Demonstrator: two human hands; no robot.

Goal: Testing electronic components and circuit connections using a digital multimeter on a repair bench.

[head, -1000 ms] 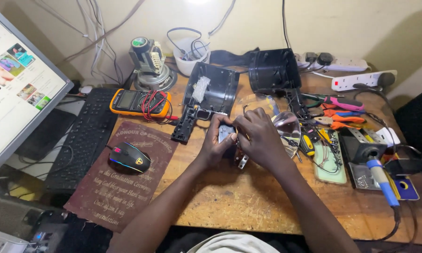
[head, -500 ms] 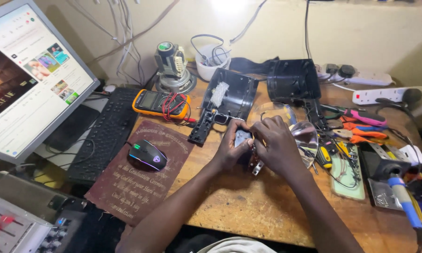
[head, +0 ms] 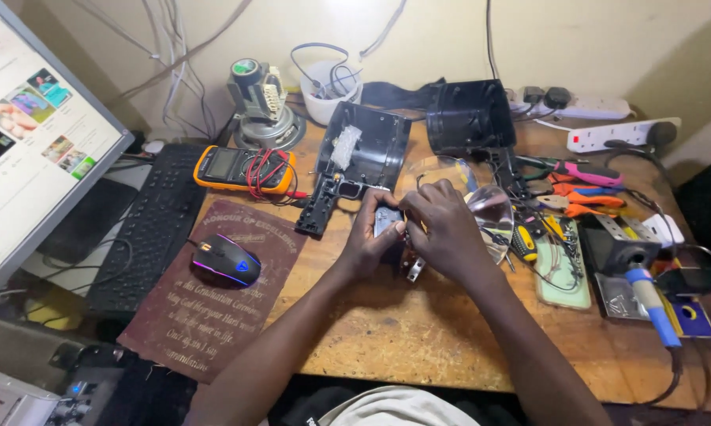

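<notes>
Both your hands meet near the middle of the desk, over bare wood. Your left hand cups a small dark part from the left side, its fingers curled closed around it. Your right hand comes in from the right, fingertips pinched together on the top edge of that same part. A small metal bracket pokes out beneath your palms, just above the wood.

Compared with a second ago, your grip looks much the same: both hands stay locked on the part, in the same spot relative to the open black housing behind them. What has shifted is mostly your head, so the monitor at the left edge fills more of the view and then less. The work is fine fingertip handling in place, not carrying or setting down.

Just right of your right hand lies a clear round lens, close to your knuckles. Beyond it, toward the right edge, sit pliers with pink and orange handles and a blue-handled soldering iron. To your left, a computer mouse rests on a maroon mat, with an orange multimeter toward the back edge and a black keyboard beside the mat.
</notes>
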